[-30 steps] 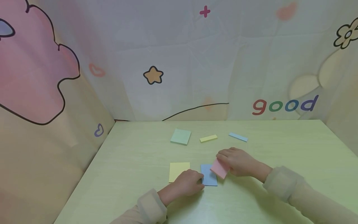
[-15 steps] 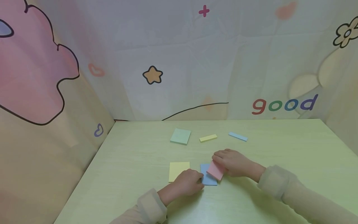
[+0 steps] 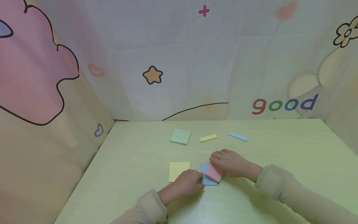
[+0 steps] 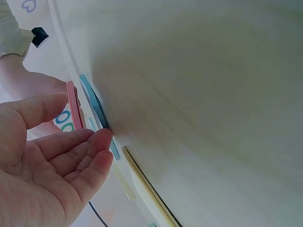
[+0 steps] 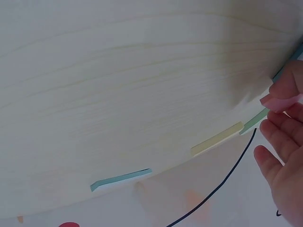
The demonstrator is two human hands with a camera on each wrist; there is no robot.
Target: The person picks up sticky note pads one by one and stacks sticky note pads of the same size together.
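Note:
My right hand [image 3: 230,163] pinches a pink sticky note pad [image 3: 214,173], its lower end tilted over a blue sticky note pad [image 3: 209,181] on the table. In the right wrist view the pink pad [image 5: 279,102] shows between thumb and fingers. My left hand [image 3: 187,183] rests at the left edge of the blue pad, fingertips touching or very near it. Its fingers are loosely bent, with thumb and fingers apart in the left wrist view. A yellow sticky note pad [image 3: 178,169] lies flat behind the left hand, partly covered by it.
At the back of the table [image 3: 126,161] lie a green sticky note pad [image 3: 180,136], a narrow yellow strip pad [image 3: 208,138] and a narrow blue strip pad [image 3: 238,136]. A printed cloth [image 3: 179,93] stands along the table's back edge.
My right hand has moved slightly left with the pink pad, which now covers more of the blue pad. My left hand and the other pads have stayed in place.

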